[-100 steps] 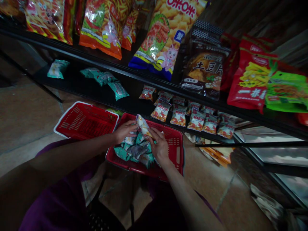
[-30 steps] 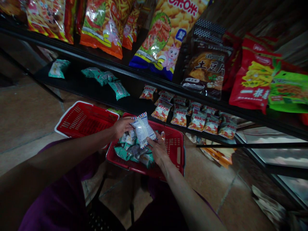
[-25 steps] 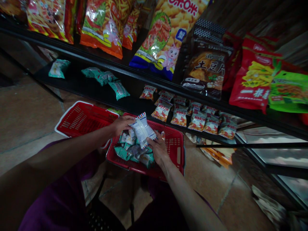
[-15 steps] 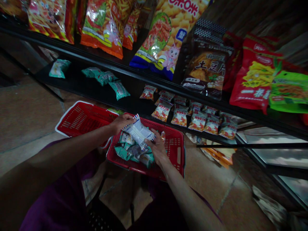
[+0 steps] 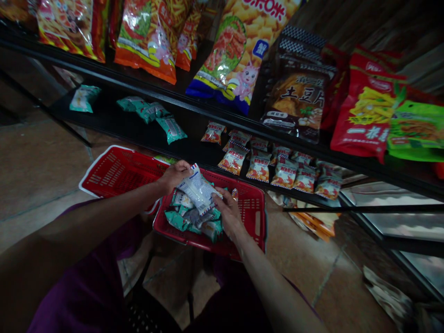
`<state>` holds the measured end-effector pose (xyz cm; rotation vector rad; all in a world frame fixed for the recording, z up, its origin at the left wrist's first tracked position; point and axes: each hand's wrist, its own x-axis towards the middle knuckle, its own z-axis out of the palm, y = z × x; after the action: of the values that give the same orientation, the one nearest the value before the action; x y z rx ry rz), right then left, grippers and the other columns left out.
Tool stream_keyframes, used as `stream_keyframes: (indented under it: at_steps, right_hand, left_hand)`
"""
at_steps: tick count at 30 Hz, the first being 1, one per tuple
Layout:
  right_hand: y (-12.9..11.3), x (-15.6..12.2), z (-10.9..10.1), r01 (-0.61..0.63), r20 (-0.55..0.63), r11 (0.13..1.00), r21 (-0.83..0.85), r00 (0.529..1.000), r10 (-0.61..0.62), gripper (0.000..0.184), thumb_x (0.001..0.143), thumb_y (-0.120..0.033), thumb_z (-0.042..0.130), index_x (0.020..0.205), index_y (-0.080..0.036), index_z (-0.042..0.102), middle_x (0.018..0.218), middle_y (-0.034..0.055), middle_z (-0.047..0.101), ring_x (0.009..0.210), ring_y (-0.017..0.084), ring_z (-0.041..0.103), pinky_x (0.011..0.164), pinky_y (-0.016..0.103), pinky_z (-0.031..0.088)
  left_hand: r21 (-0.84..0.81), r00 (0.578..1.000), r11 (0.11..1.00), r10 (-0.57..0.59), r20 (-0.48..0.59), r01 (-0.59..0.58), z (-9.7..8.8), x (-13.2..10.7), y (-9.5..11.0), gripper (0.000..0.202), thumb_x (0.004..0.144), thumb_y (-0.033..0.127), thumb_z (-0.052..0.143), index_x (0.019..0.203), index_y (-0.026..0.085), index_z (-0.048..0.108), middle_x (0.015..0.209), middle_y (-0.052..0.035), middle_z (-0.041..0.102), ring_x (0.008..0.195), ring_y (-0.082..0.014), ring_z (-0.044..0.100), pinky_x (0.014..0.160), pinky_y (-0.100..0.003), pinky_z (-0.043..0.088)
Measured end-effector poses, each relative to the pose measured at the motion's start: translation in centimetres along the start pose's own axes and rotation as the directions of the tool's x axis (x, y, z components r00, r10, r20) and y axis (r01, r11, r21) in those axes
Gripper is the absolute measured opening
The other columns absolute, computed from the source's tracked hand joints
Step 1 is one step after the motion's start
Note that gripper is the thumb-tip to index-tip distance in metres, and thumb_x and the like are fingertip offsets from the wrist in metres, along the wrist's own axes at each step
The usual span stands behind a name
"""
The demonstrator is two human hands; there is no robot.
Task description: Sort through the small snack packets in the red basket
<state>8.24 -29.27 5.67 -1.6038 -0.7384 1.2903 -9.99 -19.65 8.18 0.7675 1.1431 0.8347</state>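
A small snack packet, its printed white back facing up, is held over the red basket. My left hand pinches its upper left end. At its right edge, the fingers of my right hand are closed on it too. Beneath the packet, several teal snack packets lie in the basket's left part. Part of an orange packet shows beside my right hand.
Another red basket with a white handle stands left. On the lower shelf lie teal packets and rows of orange-white packets. Larger snack bags line the shelf above. Orange packaging lies under the shelf at right.
The packet has tilted slightly between my hands, and my right fingers have shifted a little along its edge. Baskets and shelf goods stay the same.
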Motion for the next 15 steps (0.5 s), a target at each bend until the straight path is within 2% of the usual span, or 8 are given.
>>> stream_keyframes:
  at_steps: [4,8,11,15]
  right_hand:
    - [0.1,0.6,-0.5,-0.066,-0.002,0.997,0.037,0.998,0.066,0.042,0.061,-0.050,0.078,0.091,-0.022,0.070,0.080,-0.0017,0.067,0.069,0.013,0.056,0.061,0.024,0.043]
    - [0.3,0.7,-0.4,-0.108,0.056,0.991,0.075,0.993,0.104,0.041,0.058,-0.046,0.081,0.090,-0.022,0.073,0.081,-0.0009,0.071,0.071,0.014,0.060,0.067,0.027,0.046]
    - [0.3,0.5,-0.2,-0.092,0.052,0.992,0.081,0.995,0.088,0.036,0.056,-0.043,0.082,0.085,-0.022,0.075,0.075,-0.0010,0.072,0.067,0.015,0.061,0.068,0.030,0.047]
    - [0.4,0.7,-0.4,-0.038,-0.030,0.994,0.100,0.999,0.041,0.033,0.057,-0.042,0.081,0.083,-0.023,0.076,0.079,-0.0003,0.074,0.071,0.018,0.063,0.074,0.034,0.049]
  left_hand:
    - [0.045,0.999,0.999,0.019,0.050,-0.021,0.0,0.0,-0.2,0.015,0.070,0.010,0.066,0.065,0.018,0.054,0.063,0.0022,0.061,0.057,-0.0094,0.052,0.057,-0.020,0.037]
    - [0.103,0.990,0.992,0.061,0.127,-0.074,-0.2,0.3,-0.9,0.011,0.072,0.014,0.065,0.068,0.018,0.055,0.064,0.0017,0.061,0.057,-0.0101,0.052,0.056,-0.021,0.036]
    - [0.094,0.984,0.988,0.106,0.146,-0.120,-0.2,0.5,-1.5,0.012,0.072,0.017,0.065,0.069,0.018,0.053,0.066,0.0015,0.062,0.059,-0.0102,0.053,0.055,-0.020,0.037]
    - [0.073,0.982,0.987,0.131,0.138,-0.142,-0.2,0.5,-1.8,0.012,0.075,0.018,0.063,0.071,0.018,0.051,0.071,0.0017,0.063,0.061,-0.0098,0.055,0.057,-0.020,0.040]
